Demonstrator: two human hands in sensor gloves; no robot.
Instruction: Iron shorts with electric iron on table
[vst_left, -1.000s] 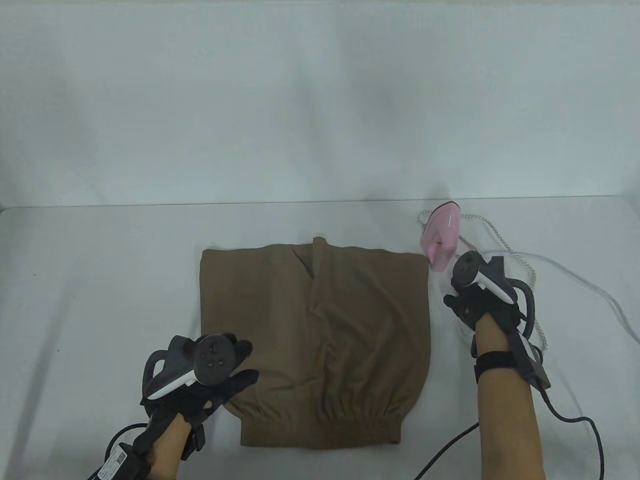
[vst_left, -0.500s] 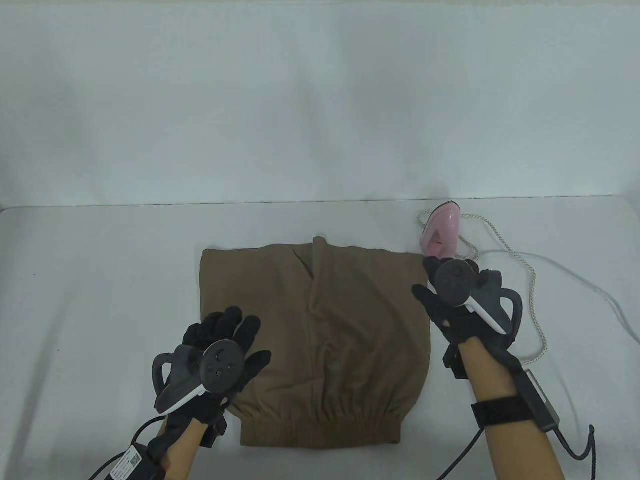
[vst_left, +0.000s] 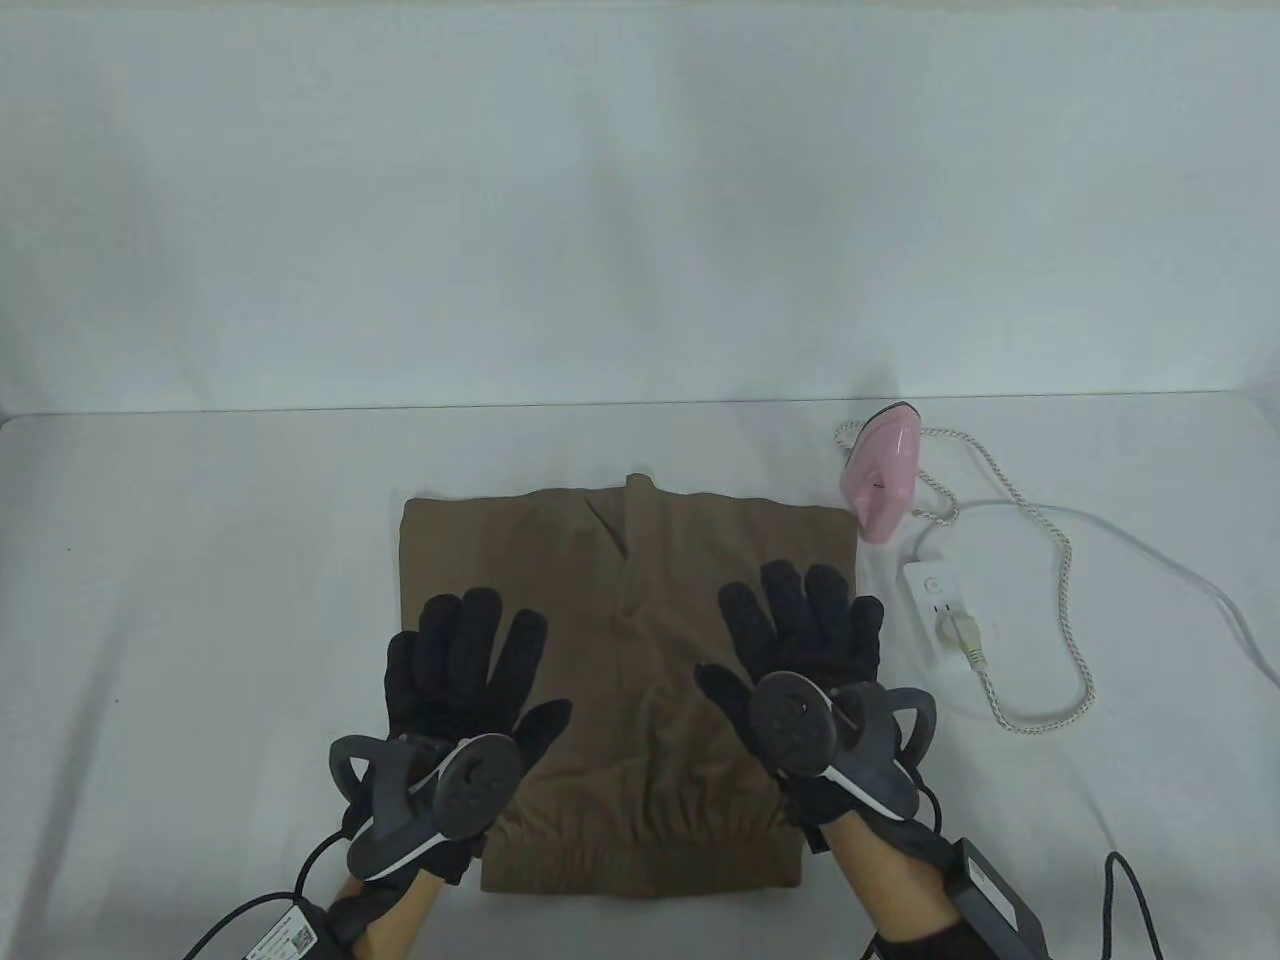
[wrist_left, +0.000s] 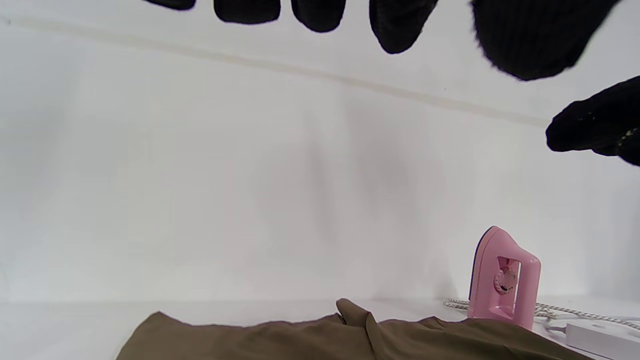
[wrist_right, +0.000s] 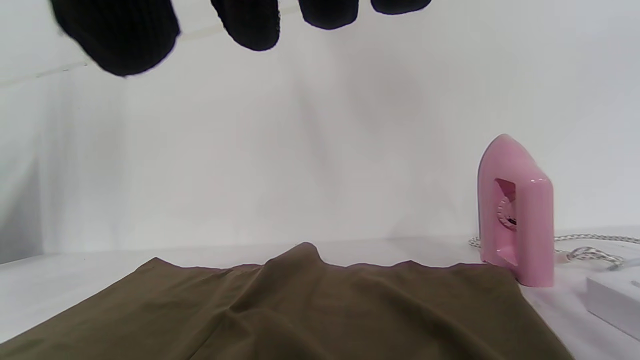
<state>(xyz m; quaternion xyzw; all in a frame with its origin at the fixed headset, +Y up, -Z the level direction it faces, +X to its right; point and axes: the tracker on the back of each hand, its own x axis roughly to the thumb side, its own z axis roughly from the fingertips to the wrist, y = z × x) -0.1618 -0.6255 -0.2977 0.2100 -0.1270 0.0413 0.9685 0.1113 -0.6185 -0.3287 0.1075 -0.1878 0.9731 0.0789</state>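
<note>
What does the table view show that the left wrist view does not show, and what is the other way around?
Only the table view shows the waistband of the shorts, both hands, left hand and right hand, spread over the fabric, and the plug in the power strip. Only the left wrist view shows the dial on the iron. Both show the shorts, the upright pink iron, its cord and the power strip.

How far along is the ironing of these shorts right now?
Done: the brown shorts lie spread on the table, and the iron's cord is plugged into the power strip. In hand: the left hand and right hand are spread over the creased fabric. Left: the pink iron stands upright, untouched, so all the ironing.
</note>
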